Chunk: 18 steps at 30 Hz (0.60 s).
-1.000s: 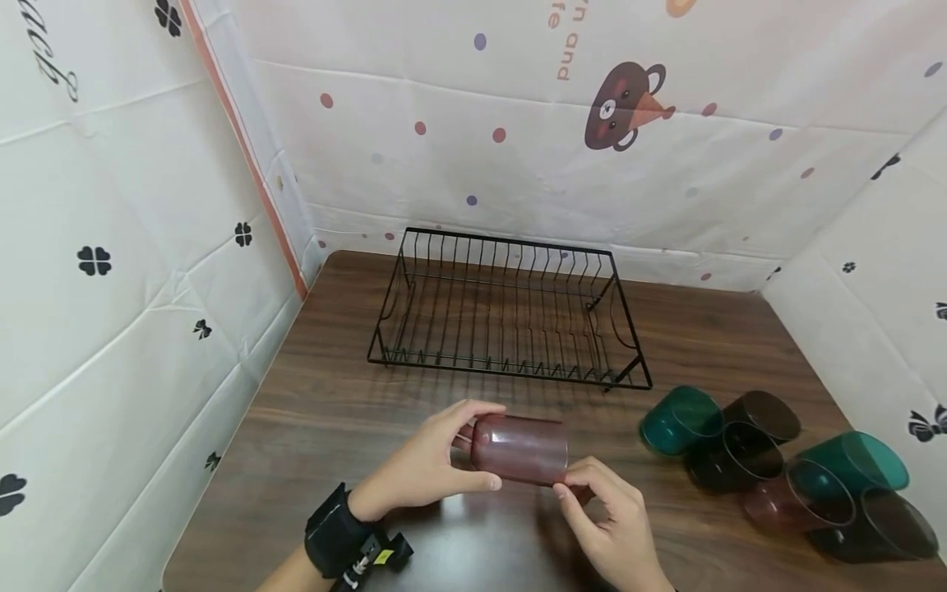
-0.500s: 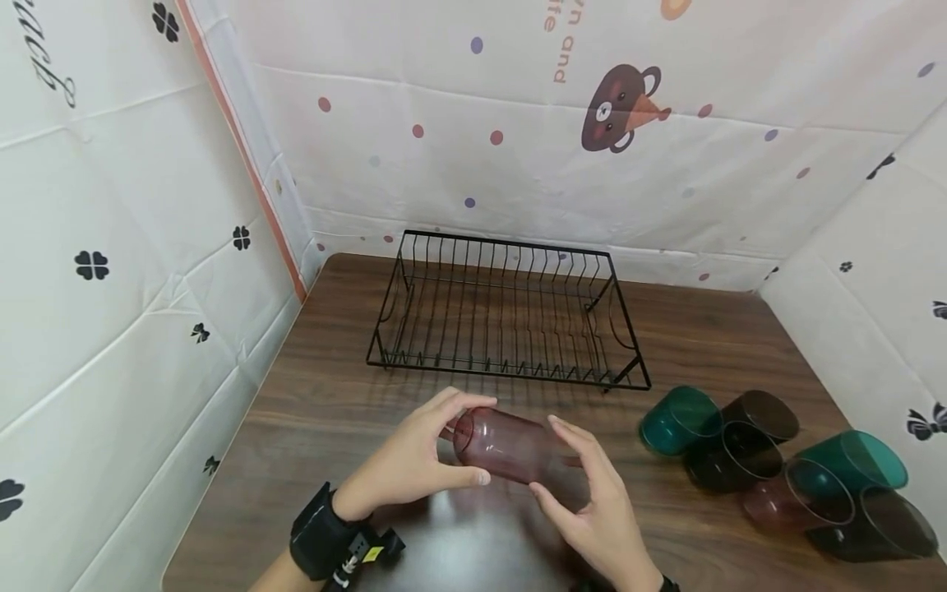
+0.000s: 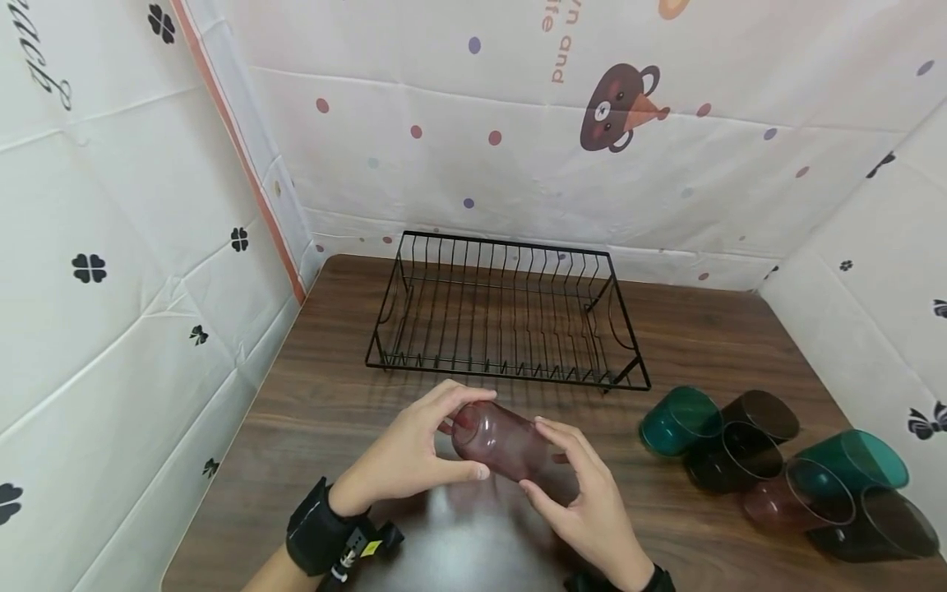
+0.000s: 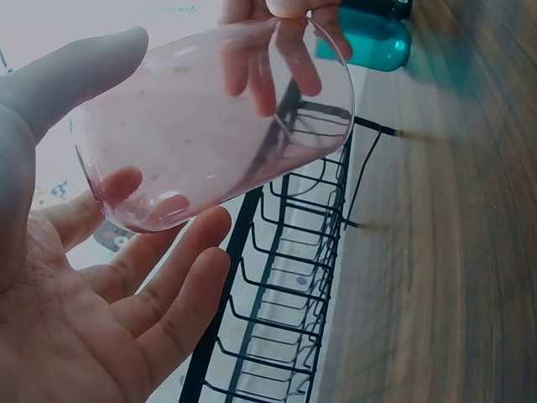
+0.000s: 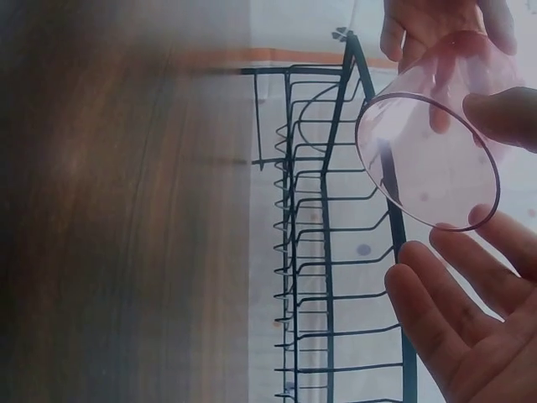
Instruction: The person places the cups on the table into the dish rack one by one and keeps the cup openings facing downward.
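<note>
A see-through pink drinking glass (image 3: 497, 441) lies tilted on its side between both hands, held above the table in front of the rack. My left hand (image 3: 418, 452) grips its closed base end, with the thumb on the near side and fingers round the far side. My right hand (image 3: 588, 501) holds the open-mouth end between thumb and fingers. In the left wrist view, the right fingers (image 4: 294, 54) show partly through the clear wall of the glass. The right wrist view looks toward the round mouth of the glass (image 5: 428, 164), which has nothing visible inside.
A black wire dish rack (image 3: 507, 242) stands at the back of the wood-grain table (image 3: 318, 395). To the right are several other glasses: teal (image 3: 676, 419), dark (image 3: 728, 460), pink (image 3: 795, 497), green (image 3: 858, 460). Patterned cloth walls (image 3: 414, 164) surround the table.
The pink glass has shifted slightly left and turned, its mouth end now lower right. My right hand has moved from pinching the rim to spanning the mouth end. My left hand moved slightly left.
</note>
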Motion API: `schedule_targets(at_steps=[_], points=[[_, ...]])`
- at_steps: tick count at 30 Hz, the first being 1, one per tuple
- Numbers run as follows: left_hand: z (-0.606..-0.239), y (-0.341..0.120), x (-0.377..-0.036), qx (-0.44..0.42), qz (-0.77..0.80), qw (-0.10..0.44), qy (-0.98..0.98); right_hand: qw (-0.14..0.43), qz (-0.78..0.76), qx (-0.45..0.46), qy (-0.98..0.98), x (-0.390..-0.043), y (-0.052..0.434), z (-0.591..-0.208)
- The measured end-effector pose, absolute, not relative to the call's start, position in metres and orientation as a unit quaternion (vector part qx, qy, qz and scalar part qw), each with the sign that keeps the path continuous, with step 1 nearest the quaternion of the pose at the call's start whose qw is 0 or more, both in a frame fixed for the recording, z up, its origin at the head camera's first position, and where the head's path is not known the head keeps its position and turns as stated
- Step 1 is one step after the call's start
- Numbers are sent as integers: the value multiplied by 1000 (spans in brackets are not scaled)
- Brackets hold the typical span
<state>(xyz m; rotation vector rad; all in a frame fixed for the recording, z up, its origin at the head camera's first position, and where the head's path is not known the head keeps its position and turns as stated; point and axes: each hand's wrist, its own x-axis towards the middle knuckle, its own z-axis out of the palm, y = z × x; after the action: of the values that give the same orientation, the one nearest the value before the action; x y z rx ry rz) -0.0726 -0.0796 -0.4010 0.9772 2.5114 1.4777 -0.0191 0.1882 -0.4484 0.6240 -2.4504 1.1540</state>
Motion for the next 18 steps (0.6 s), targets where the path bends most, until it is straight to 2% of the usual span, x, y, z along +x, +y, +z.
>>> schedule_targets(at_steps=[18], points=[[-388,-68,-81,355,470,15,808,169,422,217,-864,-23,181,-453]])
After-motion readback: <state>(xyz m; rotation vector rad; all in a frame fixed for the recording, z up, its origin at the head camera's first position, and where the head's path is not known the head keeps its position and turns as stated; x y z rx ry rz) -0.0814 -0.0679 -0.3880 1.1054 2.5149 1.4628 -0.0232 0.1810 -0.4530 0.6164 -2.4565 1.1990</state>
